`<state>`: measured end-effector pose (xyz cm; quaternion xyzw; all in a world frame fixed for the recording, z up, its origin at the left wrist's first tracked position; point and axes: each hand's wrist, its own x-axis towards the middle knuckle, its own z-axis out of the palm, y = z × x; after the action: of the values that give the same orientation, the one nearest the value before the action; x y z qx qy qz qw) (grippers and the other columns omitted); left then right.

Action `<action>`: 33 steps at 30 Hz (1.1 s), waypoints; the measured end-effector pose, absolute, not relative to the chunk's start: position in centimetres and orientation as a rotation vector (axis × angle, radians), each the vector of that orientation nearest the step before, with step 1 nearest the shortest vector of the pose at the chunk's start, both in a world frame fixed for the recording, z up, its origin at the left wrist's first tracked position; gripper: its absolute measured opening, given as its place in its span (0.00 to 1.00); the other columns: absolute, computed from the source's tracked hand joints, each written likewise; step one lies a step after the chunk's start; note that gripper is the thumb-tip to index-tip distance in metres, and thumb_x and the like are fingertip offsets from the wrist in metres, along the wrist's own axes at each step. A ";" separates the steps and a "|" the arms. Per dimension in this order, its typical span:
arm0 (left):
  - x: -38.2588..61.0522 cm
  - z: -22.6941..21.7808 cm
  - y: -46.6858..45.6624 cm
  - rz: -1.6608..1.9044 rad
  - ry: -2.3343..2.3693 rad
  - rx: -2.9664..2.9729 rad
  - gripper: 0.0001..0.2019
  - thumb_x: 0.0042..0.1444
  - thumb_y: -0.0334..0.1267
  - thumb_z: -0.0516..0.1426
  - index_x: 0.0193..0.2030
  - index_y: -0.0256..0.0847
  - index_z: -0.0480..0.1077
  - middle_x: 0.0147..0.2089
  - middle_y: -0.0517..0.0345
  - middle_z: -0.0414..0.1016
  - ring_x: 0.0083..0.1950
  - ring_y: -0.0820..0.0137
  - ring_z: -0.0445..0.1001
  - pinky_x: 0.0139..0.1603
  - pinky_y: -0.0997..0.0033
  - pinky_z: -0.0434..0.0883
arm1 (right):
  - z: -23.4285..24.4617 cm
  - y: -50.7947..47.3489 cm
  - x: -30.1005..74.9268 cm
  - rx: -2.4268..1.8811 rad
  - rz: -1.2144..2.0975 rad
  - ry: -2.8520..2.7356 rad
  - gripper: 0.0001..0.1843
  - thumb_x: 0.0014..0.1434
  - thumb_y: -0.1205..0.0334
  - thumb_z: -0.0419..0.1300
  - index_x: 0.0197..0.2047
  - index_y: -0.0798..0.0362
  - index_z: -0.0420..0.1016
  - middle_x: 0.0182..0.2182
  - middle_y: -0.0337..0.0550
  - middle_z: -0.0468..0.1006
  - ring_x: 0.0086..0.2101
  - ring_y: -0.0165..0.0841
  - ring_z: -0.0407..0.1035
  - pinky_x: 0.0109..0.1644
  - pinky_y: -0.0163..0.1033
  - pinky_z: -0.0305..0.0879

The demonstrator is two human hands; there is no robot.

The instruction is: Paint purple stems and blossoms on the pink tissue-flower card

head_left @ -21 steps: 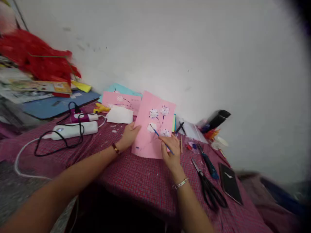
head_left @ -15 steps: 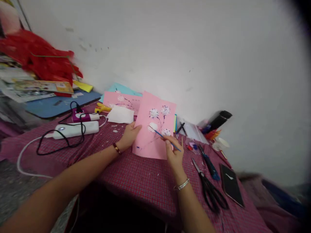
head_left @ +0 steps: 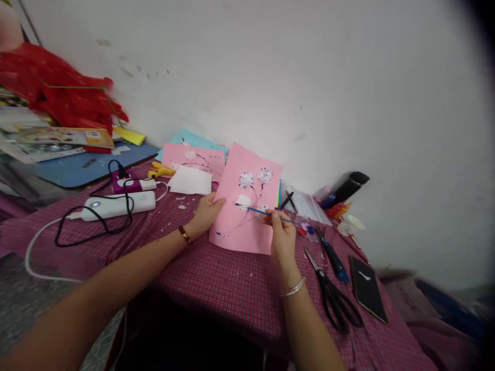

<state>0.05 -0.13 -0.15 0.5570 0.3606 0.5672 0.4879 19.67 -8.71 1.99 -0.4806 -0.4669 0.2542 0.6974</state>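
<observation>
A pink sheet [head_left: 240, 226] with painted white flowers and dark stems lies on the red checked tablecloth [head_left: 216, 278]. My left hand [head_left: 204, 214] rests on the sheet's left edge, fingers laid on the paper. My right hand [head_left: 281, 234] pinches a thin blue paintbrush [head_left: 263, 211], which lies almost level with its tip over the lower flowers.
Black scissors [head_left: 332, 296], a blue pen [head_left: 328, 252] and a black booklet [head_left: 367, 296] lie to the right. A white power strip [head_left: 116, 205] with cables sits at the left. A second pink sheet [head_left: 193, 159], white paper [head_left: 189, 180] and a black tube [head_left: 346, 188] lie near the wall.
My right hand has shifted a little to the right and turned the brush from slanted to almost level. The left hand stays on the sheet's edge.
</observation>
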 end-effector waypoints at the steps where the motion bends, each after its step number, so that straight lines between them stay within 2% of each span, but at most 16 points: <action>1: 0.0 -0.1 -0.1 1.378 0.879 1.364 0.18 0.53 0.43 0.58 0.45 0.30 0.72 0.41 0.48 0.78 0.36 0.67 0.74 0.37 0.67 0.72 | 2.0 -8.7 19.8 -1.089 0.579 -1.055 0.14 0.58 0.53 0.59 0.35 0.55 0.77 0.29 0.44 0.80 0.28 0.32 0.72 0.39 0.41 0.67; 8: 0.0 -0.5 0.2 1.362 0.904 1.374 0.17 0.53 0.42 0.58 0.45 0.31 0.72 0.40 0.48 0.78 0.36 0.67 0.74 0.36 0.68 0.72 | 2.3 -8.8 22.1 -1.046 0.511 -0.895 0.09 0.55 0.57 0.60 0.32 0.54 0.75 0.25 0.40 0.77 0.26 0.30 0.70 0.35 0.38 0.64; 13: 0.0 -0.7 0.2 1.351 0.874 1.331 0.16 0.53 0.41 0.59 0.44 0.32 0.72 0.40 0.49 0.78 0.36 0.68 0.74 0.36 0.69 0.72 | 2.0 -8.8 20.8 -1.050 0.650 -1.046 0.09 0.56 0.57 0.59 0.34 0.53 0.75 0.26 0.40 0.78 0.26 0.29 0.68 0.33 0.37 0.62; 20: -0.4 -0.3 0.7 1.171 0.812 1.192 0.14 0.49 0.37 0.61 0.41 0.32 0.72 0.34 0.52 0.77 0.28 0.73 0.72 0.29 0.73 0.69 | 2.7 -8.9 23.5 -1.135 0.694 -0.913 0.07 0.53 0.57 0.61 0.32 0.52 0.71 0.23 0.39 0.74 0.21 0.28 0.62 0.21 0.34 0.48; 27: -0.7 -0.2 0.8 1.104 0.841 1.199 0.12 0.47 0.37 0.61 0.38 0.33 0.72 0.31 0.55 0.76 0.24 0.75 0.68 0.24 0.75 0.65 | 2.8 -9.0 22.6 -1.175 0.843 -0.983 0.11 0.51 0.52 0.61 0.32 0.51 0.69 0.23 0.39 0.76 0.20 0.28 0.61 0.20 0.34 0.46; 33: -0.7 -0.1 0.7 1.008 0.816 1.196 0.11 0.47 0.38 0.62 0.37 0.35 0.73 0.30 0.53 0.77 0.24 0.73 0.69 0.24 0.73 0.65 | 2.8 -8.8 24.0 -1.236 0.728 -0.927 0.09 0.49 0.54 0.61 0.29 0.50 0.69 0.20 0.38 0.74 0.19 0.29 0.59 0.20 0.36 0.44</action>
<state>-0.75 0.65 -0.10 0.5233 0.3571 0.4412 0.6356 23.99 -8.78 2.77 -0.5456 -0.4093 0.3213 0.6569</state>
